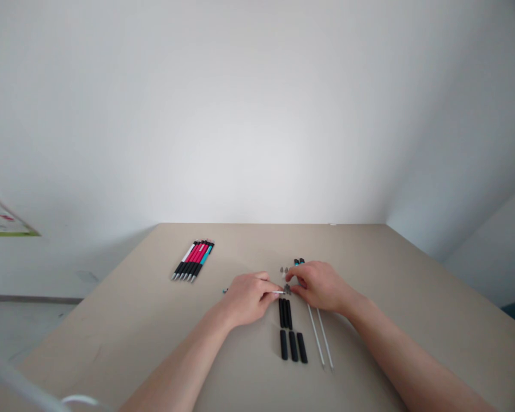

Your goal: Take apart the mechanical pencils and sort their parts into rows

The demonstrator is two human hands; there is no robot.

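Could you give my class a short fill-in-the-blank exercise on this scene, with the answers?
1. The slim rod showing at the left hand's fingertips is coloured ____.
2. The nearer row of black grips numbers ____.
3. The pens lie to the ____ of both hands.
4. The loose rods partly hidden by the right hand number ____.

Missing words: white; three; left; two.

Left hand (248, 296) pinches thin white rod (278, 292); right hand (324, 284) at small grey tips (287, 289), unclear if gripping one. Black grips (292, 346) lie in two rows nearer the wearer, two white rods (316, 336) just right of them. Pens (195, 260) lined up at left on desk (129, 320).
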